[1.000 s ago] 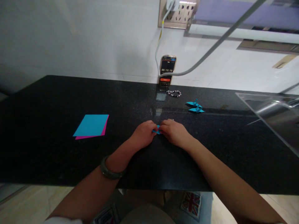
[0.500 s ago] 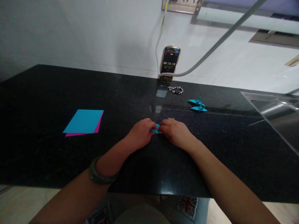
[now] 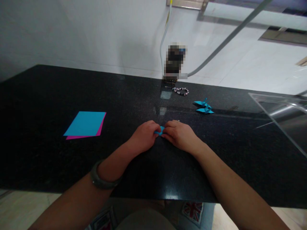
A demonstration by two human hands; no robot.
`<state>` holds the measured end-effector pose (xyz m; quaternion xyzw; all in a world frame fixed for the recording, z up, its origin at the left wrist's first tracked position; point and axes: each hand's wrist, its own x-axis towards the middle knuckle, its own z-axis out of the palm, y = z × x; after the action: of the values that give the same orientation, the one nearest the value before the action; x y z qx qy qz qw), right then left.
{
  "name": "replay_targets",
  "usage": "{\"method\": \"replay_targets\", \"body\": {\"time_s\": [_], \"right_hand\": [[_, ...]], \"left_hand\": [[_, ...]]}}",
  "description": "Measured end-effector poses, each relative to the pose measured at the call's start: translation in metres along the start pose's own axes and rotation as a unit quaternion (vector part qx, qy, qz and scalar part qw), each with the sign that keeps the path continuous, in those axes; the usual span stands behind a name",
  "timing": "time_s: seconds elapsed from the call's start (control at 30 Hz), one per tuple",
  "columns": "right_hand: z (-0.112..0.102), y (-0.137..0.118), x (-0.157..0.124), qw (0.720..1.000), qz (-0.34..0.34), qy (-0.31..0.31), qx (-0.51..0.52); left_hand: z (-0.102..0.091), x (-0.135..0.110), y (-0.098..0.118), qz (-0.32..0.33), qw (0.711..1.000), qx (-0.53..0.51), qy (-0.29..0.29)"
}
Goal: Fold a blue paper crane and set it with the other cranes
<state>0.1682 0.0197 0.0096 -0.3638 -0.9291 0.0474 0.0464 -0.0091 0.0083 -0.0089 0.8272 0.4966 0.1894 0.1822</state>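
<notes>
A small piece of folded blue paper (image 3: 160, 131) is pinched between my two hands, low over the dark countertop (image 3: 163, 175). My left hand (image 3: 145, 136) grips its left side and my right hand (image 3: 179, 134) its right side. Most of the paper is hidden behind the fingers, so its folded shape cannot be made out. To the right and farther back lie two blue origami cranes (image 3: 204, 107), close together. Off to the left rests a blue square sheet (image 3: 85, 124) on top of a pink sheet (image 3: 102, 127).
A phone (image 3: 175, 62), blurred out, leans against the white wall (image 3: 96, 38), with a beaded strap (image 3: 181, 91) in front. A grey hose (image 3: 223, 44) hangs before the wall. At the right is a metal sink (image 3: 287, 118). The counter's front edge runs near my body.
Both hands stay in place on the folded blue paper. My right fingers have shifted very slightly around it. The whole view has tilted a little.
</notes>
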Motion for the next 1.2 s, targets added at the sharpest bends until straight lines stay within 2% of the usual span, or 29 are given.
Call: {"method": "replay_targets", "body": {"time_s": [0.47,1.2], "right_hand": [[-0.0004,0.0000,-0.0015,1.000,0.000,0.018,0.026],[-0.0002,-0.0022,0.0005,1.000,-0.007,0.005,-0.001]], "left_hand": [[-0.0017,-0.0005,0.0010,-0.004,1.000,-0.007,-0.004],[-0.0023,-0.0005,0.0018,-0.005,1.000,-0.006,0.000]]}}
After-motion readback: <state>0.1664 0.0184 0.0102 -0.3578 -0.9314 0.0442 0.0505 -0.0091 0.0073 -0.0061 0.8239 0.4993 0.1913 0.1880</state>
